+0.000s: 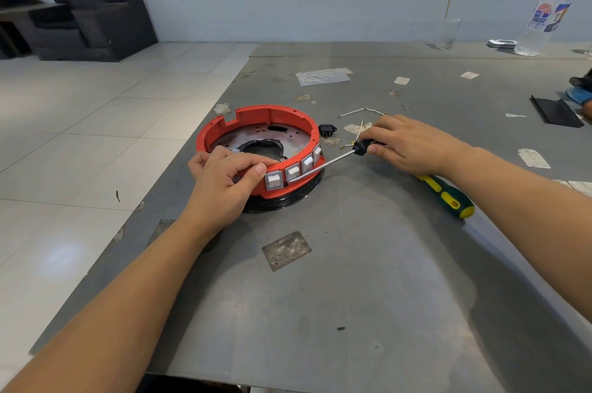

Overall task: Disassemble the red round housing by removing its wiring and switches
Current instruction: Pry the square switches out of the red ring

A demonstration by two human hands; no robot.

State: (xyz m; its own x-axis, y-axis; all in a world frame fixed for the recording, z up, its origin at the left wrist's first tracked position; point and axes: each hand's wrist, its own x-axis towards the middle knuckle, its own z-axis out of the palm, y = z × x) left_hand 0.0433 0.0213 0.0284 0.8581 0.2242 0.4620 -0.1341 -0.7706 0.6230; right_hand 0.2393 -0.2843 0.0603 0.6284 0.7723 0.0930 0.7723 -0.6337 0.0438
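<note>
**Screwdriver tip at the switches, left hand steadying the ring**

The red round housing (256, 123) sits on the grey table (352, 264), near its left edge, resting on a black base (288, 200). Four white switches (293, 172) line its near-right wall, side by side. The left hand (224, 181) grips the near rim of the housing, fingers curled over the top and into the ring, thumb pressed on the outer wall just beside the first switch. Over on the other side, the right hand (407, 146) is wrapped round the black handle of a screwdriver (333, 160); its metal shaft slants down and left, and the tip lies against the row of switches, about at the second one. Inside the ring, a metal plate (256, 139) with holes shows. A small black socket (326, 130) lies just beside the housing on the far right. Thin metal pins (362, 110) lie beyond the right hand. A green and yellow screwdriver (448, 197) lies under the right forearm. A plastic bottle (544, 18) stands far back right.
</note>
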